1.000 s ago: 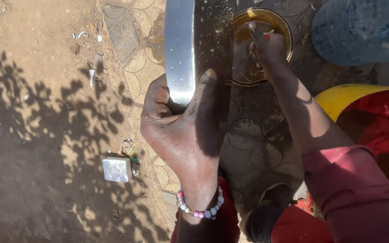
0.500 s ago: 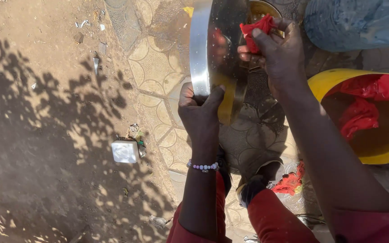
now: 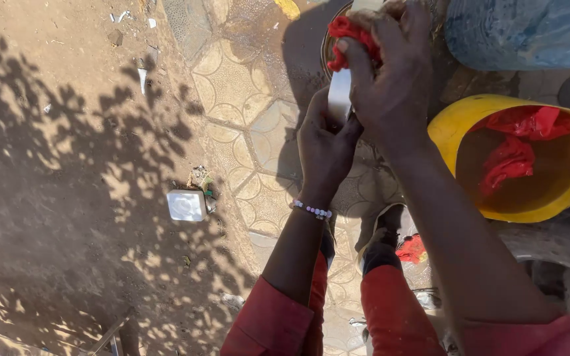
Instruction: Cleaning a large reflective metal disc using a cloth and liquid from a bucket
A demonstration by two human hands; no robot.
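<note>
Hands raised; yellow basin [image 3: 453, 132] right, white box [image 3: 187, 205] left.

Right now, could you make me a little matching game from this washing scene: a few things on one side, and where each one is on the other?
Things:
1. red cloth
2. metal pan
3. yellow basin
4. white block

Places:
A. on the dirt, in leaf shadow
B. gripped at its edge by the left hand
C. bunched in the right hand
D. on the ground at the right, red fabric in its water

Pairs: 1-C, 2-B, 3-D, 4-A
</note>
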